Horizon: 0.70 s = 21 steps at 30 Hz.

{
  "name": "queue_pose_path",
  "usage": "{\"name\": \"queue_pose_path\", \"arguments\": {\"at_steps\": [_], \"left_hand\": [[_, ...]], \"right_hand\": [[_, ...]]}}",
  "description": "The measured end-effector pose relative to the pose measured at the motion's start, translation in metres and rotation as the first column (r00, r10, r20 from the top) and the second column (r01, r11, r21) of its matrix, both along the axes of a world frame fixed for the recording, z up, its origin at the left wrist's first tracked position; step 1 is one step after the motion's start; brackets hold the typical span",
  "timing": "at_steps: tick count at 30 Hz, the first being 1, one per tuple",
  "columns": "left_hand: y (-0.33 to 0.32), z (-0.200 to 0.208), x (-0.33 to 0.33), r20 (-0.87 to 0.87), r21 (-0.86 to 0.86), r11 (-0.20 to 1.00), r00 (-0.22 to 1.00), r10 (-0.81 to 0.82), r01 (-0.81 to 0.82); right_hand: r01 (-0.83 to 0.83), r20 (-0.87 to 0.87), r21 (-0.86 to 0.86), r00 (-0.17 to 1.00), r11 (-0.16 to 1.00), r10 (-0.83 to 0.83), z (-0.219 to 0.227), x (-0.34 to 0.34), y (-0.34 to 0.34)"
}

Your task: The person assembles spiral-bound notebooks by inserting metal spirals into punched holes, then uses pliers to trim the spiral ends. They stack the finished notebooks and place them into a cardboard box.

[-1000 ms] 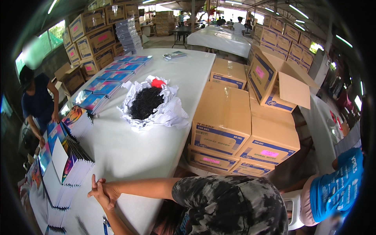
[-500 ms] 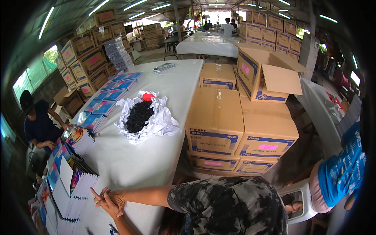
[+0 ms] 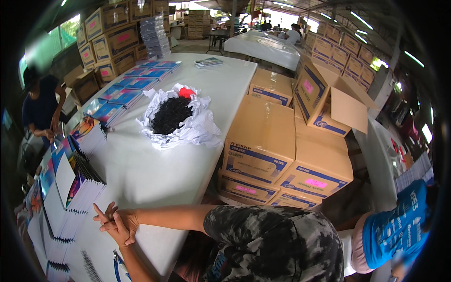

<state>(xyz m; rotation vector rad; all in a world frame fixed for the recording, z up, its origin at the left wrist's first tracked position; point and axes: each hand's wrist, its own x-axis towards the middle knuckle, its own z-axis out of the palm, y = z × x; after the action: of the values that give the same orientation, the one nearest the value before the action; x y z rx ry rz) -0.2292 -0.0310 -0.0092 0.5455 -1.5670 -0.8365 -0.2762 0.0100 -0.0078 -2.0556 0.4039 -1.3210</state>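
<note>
My right hand (image 3: 128,220) and my left hand (image 3: 114,229) meet over the white table (image 3: 155,185), fingers crossed through each other. Several fingers stretch out, and neither hand holds a tool or notebook. To their left stand spiral notebooks (image 3: 87,197), white pages and black wire edges facing me, with a blank white cover (image 3: 64,181) among them. Close to my left forearm lie blue-handled pliers (image 3: 116,266), partly cut off by the forearm. A loose wire spiral (image 3: 90,266) rests beside them, toward the notebooks.
Crumpled white paper (image 3: 202,129) cradles a black tangled heap (image 3: 172,115) and a red piece (image 3: 186,92). Blue-covered notebooks (image 3: 127,94) line the far left edge, where a co-worker (image 3: 44,103) handles something. Cartons (image 3: 260,141) crowd the table's right side; another person (image 3: 394,230) sits lower right.
My view has tilted and swung, so the table appears shifted. My hands remain crossed together. The pliers and wire spiral show more fully. The co-worker's hands have come closer together.
</note>
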Motion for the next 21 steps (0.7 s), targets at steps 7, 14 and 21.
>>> {"name": "queue_pose_path", "arguments": {"at_steps": [7,14,21], "left_hand": [[-0.018,-0.003,0.004,-0.091,0.086,0.986,0.984,0.153,-0.145],[-0.030,-0.011,0.010,-0.027,0.111,0.985,0.990,0.139,-0.135],[-0.025,-0.002,0.000,0.100,0.155,0.798,0.813,0.573,-0.582]], "right_hand": [[-0.017,0.063,0.034,0.998,0.999,0.015,-0.005,-0.014,-0.037],[-0.077,0.179,0.121,0.982,0.990,0.054,-0.008,-0.036,-0.083],[-0.350,0.393,0.400,0.901,0.847,0.186,-0.006,-0.043,-0.087]]}}
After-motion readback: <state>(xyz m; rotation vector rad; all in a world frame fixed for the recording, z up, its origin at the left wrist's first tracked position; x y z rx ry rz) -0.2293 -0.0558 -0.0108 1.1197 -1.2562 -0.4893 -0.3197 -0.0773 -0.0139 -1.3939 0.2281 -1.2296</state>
